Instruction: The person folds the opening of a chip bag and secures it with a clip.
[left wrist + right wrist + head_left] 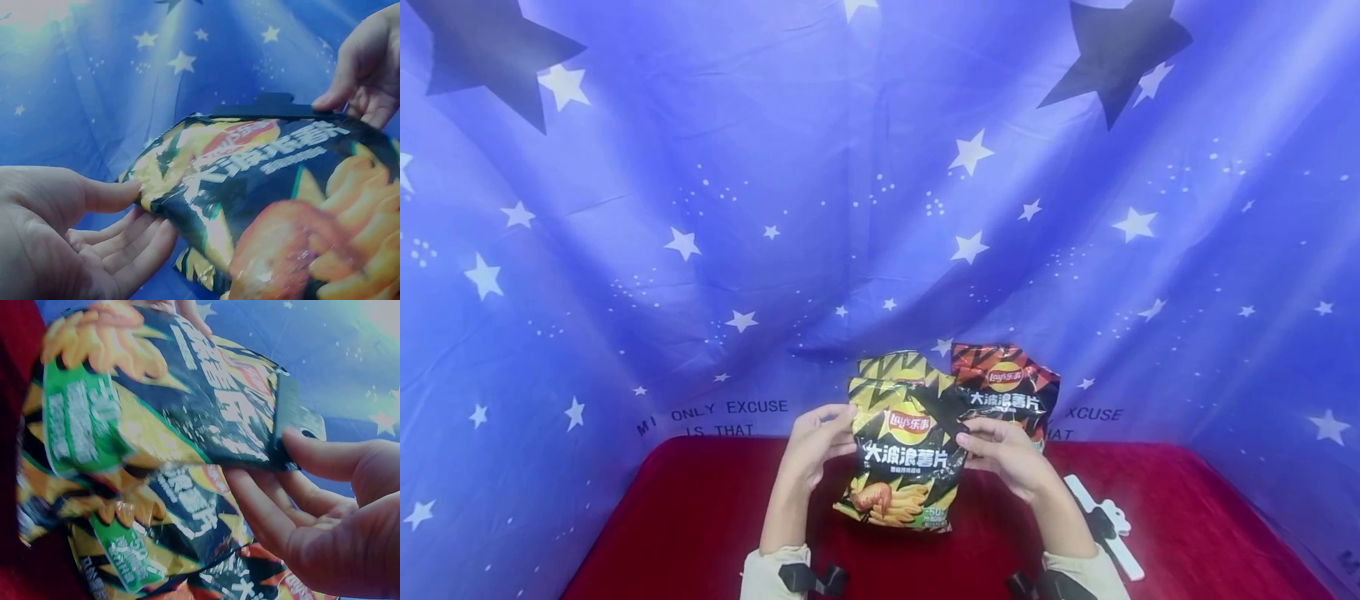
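Both hands hold a yellow-and-black bag of Lay's potato chips [906,467] upright, front toward me. My left hand [811,446] pinches its upper left edge, thumb in front and fingers behind, as the left wrist view also shows. Along the bag's upper right edge lies a black sealing clip [287,415]. My right hand [1007,458] pinches there, its thumb on the clip and its fingers behind the bag. Behind stands a second yellow-and-black chip bag [891,364], mostly hidden. A red-and-black chip bag [1003,392] stands at the back right.
A white sealing clip [1123,550] lies right of my right forearm, with a dark piece against it. Red cloth [700,517] covers the table. A blue star-patterned curtain [820,275] hangs close behind the bags and along the sides.
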